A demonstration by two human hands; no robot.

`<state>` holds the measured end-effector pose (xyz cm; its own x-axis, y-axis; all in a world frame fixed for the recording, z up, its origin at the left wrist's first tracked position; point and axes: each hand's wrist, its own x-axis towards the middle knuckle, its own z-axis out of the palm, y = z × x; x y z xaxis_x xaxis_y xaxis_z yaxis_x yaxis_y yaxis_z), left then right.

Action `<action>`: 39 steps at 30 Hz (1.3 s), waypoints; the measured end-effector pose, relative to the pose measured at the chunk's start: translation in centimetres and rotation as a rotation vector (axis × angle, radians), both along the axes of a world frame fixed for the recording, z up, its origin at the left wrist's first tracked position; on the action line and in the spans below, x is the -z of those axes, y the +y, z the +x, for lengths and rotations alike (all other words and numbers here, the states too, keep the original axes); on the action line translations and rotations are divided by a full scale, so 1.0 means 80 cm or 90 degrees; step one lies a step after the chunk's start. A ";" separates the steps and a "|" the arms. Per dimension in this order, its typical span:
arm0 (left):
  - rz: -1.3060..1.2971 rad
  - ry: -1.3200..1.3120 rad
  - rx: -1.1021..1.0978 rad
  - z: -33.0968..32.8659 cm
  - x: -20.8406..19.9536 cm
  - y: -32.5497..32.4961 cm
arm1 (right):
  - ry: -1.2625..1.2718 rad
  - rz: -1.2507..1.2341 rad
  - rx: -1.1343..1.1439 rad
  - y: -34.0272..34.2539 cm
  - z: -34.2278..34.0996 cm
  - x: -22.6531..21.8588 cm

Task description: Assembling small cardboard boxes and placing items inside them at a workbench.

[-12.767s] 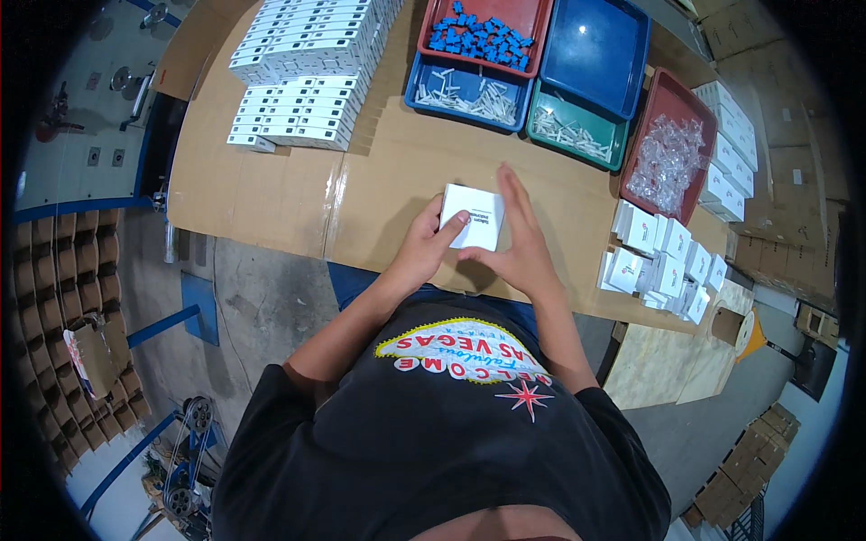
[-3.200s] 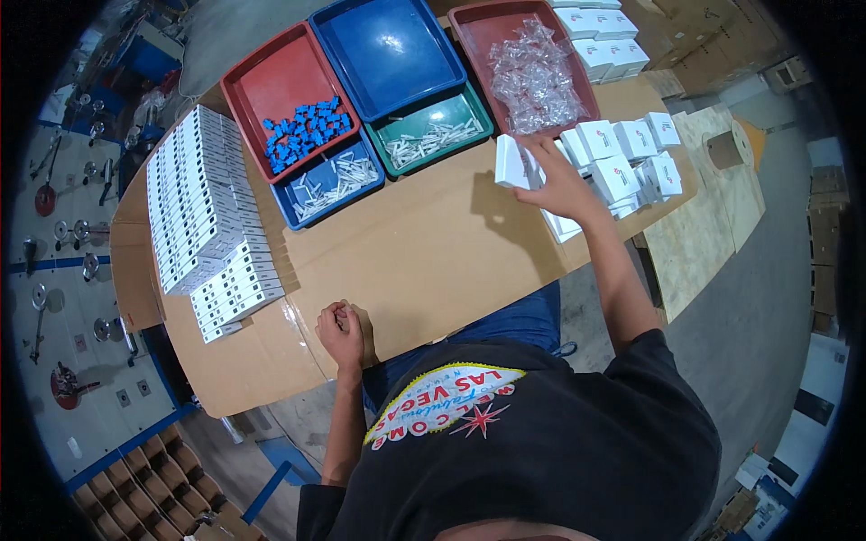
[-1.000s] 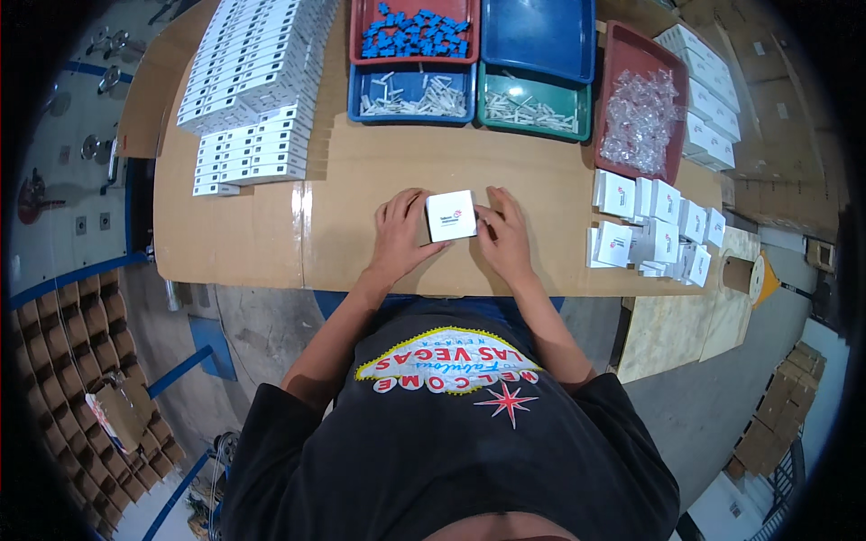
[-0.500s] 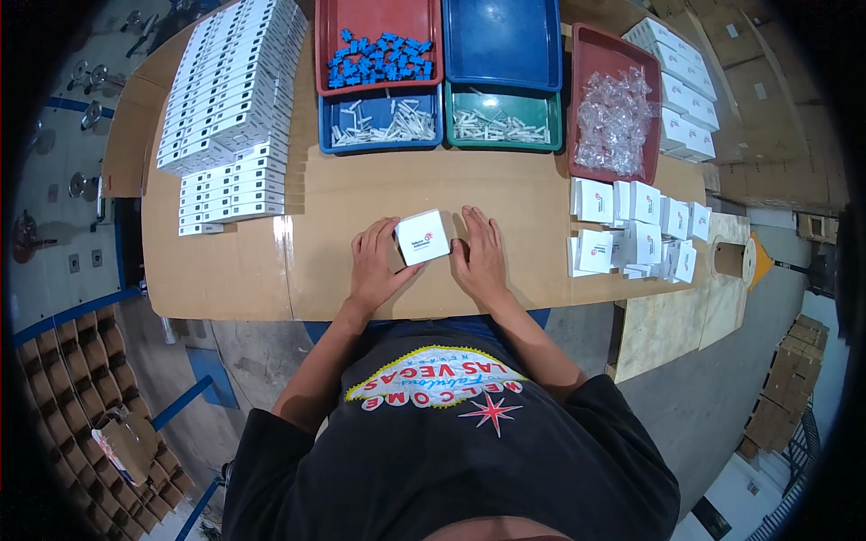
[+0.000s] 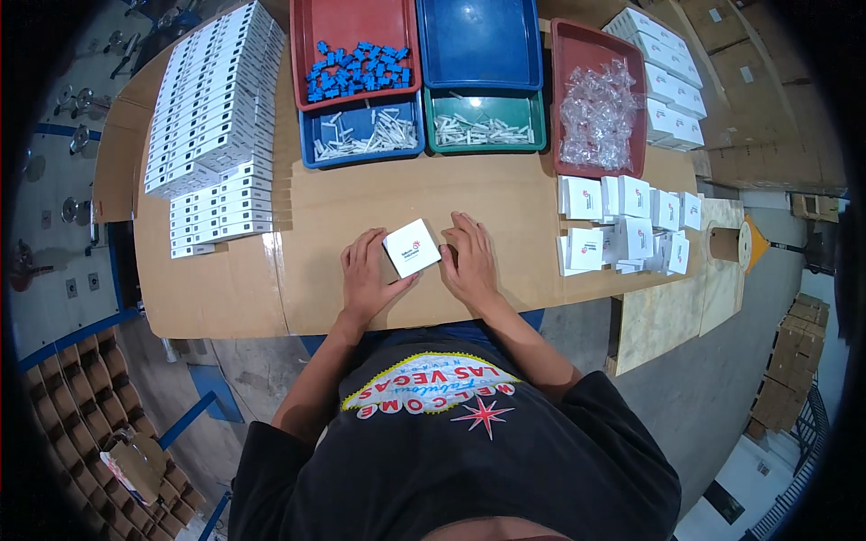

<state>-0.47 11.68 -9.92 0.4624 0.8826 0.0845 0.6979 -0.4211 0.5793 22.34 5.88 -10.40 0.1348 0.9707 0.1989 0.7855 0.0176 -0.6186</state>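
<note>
A small flat white box with a small red and dark print on its top sits turned at an angle on the cardboard-covered table. My left hand is around its left corner, fingers along the upper left side and thumb along the lower edge. At the box's right corner is my right hand, its thumb close to or touching the edge. The fingers of that hand are apart, slightly bent, with nothing between them.
Tall stacks of white boxes stand at left. Trays at the back hold blue plastic pieces, white plugs and clear plastic bags; one blue tray stands behind. White boxes are grouped at right.
The white box has turned counter-clockwise between my hands. My right fingers have bent a little more. The whole view has shifted slightly; the trays and stacks have stayed in place.
</note>
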 end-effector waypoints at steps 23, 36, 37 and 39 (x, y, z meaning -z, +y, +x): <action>0.006 0.009 -0.005 -0.002 0.009 -0.001 | -0.015 0.006 -0.002 -0.002 0.001 0.003; 0.015 -0.014 -0.015 0.000 0.001 0.000 | 0.013 0.033 -0.005 0.000 0.000 0.005; 0.024 -0.012 -0.009 0.000 0.002 0.000 | 0.019 0.045 0.018 0.000 0.000 0.005; 0.029 0.002 0.000 0.001 0.000 0.002 | -0.004 0.043 -0.006 -0.001 0.002 0.008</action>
